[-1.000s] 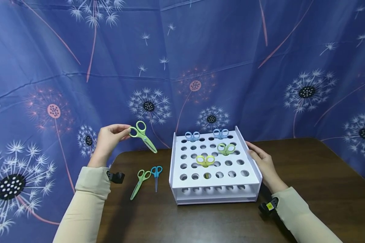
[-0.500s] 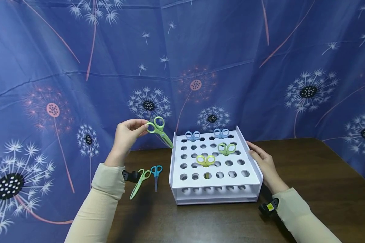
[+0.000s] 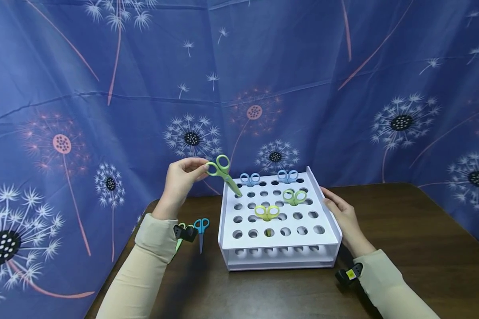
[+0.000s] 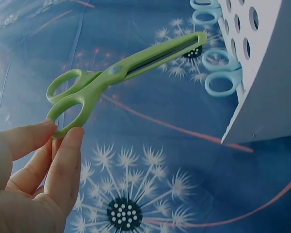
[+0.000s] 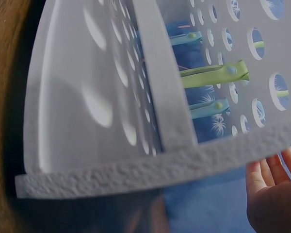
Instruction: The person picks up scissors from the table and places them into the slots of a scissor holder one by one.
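Note:
My left hand (image 3: 181, 184) pinches one handle loop of green scissors (image 3: 225, 174) between thumb and fingers. Their blades slant down to the right, with the tip over the back-left holes of a white rack (image 3: 259, 241). In the left wrist view the scissors (image 4: 111, 73) look closed, the fingertips on the lower loop. Against the rack's right side panel rests my right hand (image 3: 345, 221), its fingers fairly straight. The right wrist view has those fingers (image 5: 262, 177) at the panel's edge. In the rack stand two light blue scissors (image 3: 288, 176), green scissors (image 3: 294, 197) and yellow scissors (image 3: 267, 212), handles up.
Left of the rack, blue scissors (image 3: 201, 228) lie on the brown table (image 3: 239, 294). Beside them are more green scissors (image 3: 178, 244), partly hidden by the left wrist's camera. A blue dandelion-print curtain (image 3: 323, 88) hangs behind.
My left hand has carried the green scissors rightward, from left of the rack to over its back-left corner. The right hand stays at the rack's side.

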The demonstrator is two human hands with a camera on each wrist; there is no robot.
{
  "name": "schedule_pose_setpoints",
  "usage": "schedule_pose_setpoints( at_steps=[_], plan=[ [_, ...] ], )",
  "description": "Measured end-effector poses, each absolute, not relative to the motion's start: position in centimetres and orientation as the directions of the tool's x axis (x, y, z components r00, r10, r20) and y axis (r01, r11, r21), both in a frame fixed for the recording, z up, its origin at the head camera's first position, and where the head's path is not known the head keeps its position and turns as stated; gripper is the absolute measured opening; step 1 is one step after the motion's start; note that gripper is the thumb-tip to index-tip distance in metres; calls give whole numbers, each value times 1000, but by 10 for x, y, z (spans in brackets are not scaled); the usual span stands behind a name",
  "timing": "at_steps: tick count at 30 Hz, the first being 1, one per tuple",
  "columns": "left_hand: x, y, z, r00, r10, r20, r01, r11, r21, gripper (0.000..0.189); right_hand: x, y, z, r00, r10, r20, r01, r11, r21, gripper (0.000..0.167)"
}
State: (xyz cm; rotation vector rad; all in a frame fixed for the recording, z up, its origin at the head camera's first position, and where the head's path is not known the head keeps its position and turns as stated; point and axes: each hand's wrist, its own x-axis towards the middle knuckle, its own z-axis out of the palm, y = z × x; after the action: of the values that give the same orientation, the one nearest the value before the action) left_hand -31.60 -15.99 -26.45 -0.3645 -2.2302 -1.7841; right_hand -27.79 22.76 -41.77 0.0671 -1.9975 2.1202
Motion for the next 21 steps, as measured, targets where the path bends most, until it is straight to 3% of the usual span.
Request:
schedule_pose_setpoints(
  at_steps=[21],
  plan=[
    [-325, -131, -286, -927, 102, 361, 374, 314, 873, 20, -277, 227, -414, -969, 139, 204, -212, -45, -976, 51]
  ],
)
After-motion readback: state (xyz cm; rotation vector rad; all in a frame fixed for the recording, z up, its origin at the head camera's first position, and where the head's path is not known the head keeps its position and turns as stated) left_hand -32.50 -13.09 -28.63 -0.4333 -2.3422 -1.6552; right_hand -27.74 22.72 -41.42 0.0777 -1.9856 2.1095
